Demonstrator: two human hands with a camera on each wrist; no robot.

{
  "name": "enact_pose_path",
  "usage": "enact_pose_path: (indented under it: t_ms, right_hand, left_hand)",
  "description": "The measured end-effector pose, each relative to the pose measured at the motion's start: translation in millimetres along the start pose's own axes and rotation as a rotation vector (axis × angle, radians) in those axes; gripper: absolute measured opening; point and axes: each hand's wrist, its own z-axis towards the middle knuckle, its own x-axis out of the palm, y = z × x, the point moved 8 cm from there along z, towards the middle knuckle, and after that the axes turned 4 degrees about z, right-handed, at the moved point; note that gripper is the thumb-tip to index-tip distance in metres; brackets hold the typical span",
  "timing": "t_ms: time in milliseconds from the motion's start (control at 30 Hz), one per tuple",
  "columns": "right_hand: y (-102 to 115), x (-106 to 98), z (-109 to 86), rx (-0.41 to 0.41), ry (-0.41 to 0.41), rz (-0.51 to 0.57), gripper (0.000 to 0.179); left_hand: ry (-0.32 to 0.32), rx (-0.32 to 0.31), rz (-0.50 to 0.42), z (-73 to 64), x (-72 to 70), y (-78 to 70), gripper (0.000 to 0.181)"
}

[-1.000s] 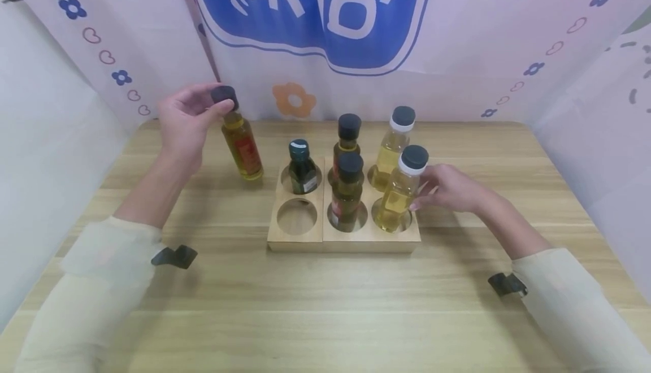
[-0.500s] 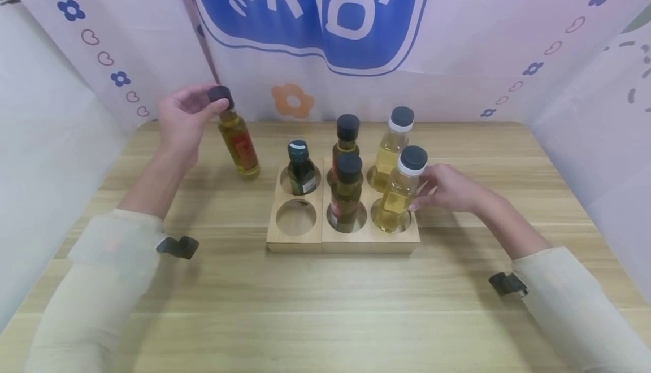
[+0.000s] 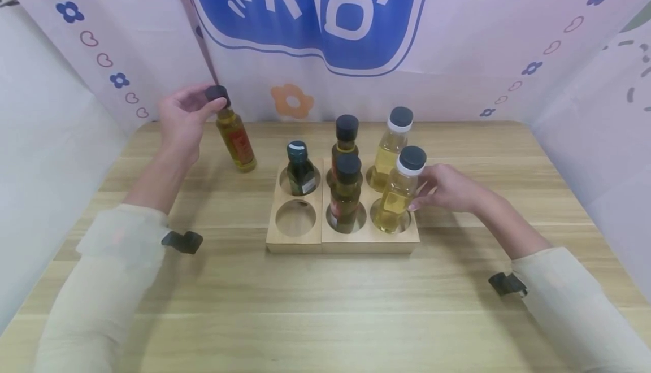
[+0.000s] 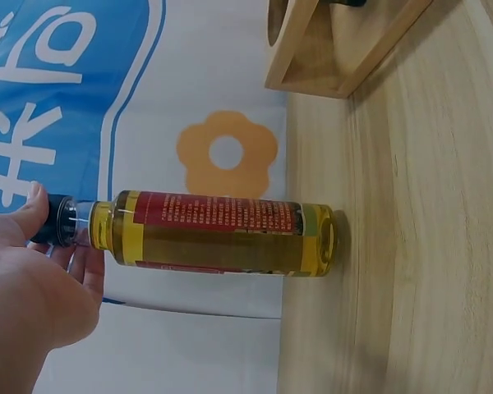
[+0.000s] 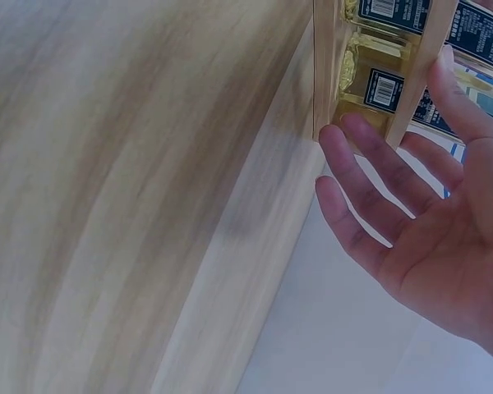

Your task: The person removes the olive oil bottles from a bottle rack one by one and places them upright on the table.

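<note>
My left hand pinches the black cap of an oil bottle with a red label, left of the wooden bottle rack. The bottle's base is close to the tabletop; I cannot tell whether it touches. My right hand is at the rack's right end, beside a clear bottle of pale yellow oil. In the right wrist view its fingers are loosely extended, with fingertips by the rack's side wall and the thumb by its upper board. Whether they press on it is unclear.
The rack also holds a small dark green bottle, two black-capped bottles, the front one labelled, and another pale oil bottle. Its front left hole has no bottle. A printed curtain hangs behind the table.
My left hand and its oil bottle have shifted slightly left, the bottle's base moving away from the rack. My right hand stays at the rack's right end.
</note>
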Motion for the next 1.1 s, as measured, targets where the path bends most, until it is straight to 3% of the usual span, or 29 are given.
enact_pose_path:
  t_ms: [233,533,900,1100]
  right_hand:
    - [0,0,0.0,-0.003,-0.002,-0.006,0.044]
    - [0,0,0.7,-0.003,-0.006,-0.019,0.044]
    - [0,0,0.7,-0.008,0.000,-0.016,0.045]
    - [0,0,0.5,-0.002,-0.003,-0.022,0.046]
  left_hand:
    - [-0.039,-0.034,0.036,6.0,-0.6,1.3,0.043]
    - [-0.081,-0.068,0.002,13.5,-1.5,6.9,0.045]
    - [-0.142,-0.040,-0.065,19.1,-6.0,9.7,0.049]
    - [-0.138,-0.041,-0.056,21.4,-5.3,10.3,0.050]
